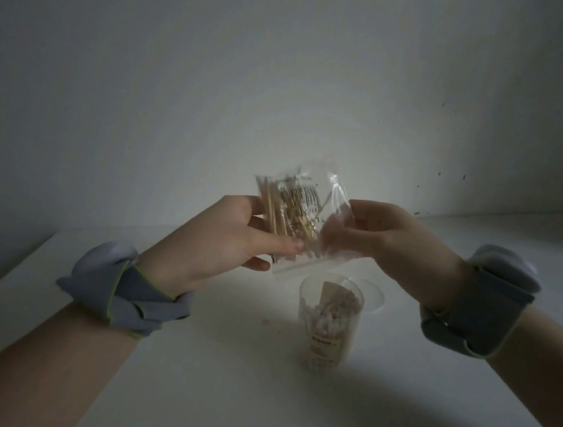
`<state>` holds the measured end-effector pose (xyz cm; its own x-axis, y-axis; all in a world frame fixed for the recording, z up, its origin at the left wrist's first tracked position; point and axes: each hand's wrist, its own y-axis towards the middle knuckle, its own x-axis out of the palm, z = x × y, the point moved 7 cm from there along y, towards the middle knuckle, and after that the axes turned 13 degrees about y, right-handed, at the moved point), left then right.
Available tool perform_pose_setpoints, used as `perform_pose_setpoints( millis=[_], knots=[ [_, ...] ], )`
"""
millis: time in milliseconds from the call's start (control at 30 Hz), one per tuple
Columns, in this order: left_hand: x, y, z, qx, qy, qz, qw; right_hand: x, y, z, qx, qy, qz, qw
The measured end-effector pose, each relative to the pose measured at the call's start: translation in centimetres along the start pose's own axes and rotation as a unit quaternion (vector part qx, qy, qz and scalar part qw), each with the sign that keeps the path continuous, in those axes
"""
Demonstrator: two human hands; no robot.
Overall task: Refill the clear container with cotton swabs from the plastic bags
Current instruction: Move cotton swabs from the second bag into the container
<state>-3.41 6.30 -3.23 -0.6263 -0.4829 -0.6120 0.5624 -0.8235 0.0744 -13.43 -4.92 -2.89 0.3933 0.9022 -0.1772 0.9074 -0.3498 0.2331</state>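
Your left hand [223, 235] pinches the plastic bag [303, 205] at its left side; your right hand [391, 237] grips its right edge. The bag hangs just above the clear container [328, 324], which stands on the table [205, 378], well apart from its left edge.

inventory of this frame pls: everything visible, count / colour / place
plastic bag: 1, clear with black print, held in the air above the container
bagged swabs: bundle, uncounted, tan sticks, inside the bag
clear container: 1, upright on the table, partly filled with white-tipped swabs
round piece: 1, clear, likely a lid, behind the container
table: 1, white
wall: grey-white, behind
wristbands: 2, grey-blue, one per wrist
left hand: grips the bag's left side
right hand: pinches its right side
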Motion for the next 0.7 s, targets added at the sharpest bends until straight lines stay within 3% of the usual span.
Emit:
perform_pose_setpoints(
  millis=[333,533,700],
  knots=[
    [1.0,-0.1,-0.2,-0.014,-0.035,-0.062,0.997,-0.5,1.1,1.6,0.002,0.021,-0.021,1.0],
    [0.3,-0.2,-0.3,-0.015,-0.018,-0.03,0.999,-0.6,0.9,1.2,0.041,-0.03,-0.095,0.994],
    [0.6,-0.4,0.1,-0.021,-0.002,-0.008,1.0,-0.7,0.9,1.3,0.047,-0.049,-0.102,0.992]
  ],
)
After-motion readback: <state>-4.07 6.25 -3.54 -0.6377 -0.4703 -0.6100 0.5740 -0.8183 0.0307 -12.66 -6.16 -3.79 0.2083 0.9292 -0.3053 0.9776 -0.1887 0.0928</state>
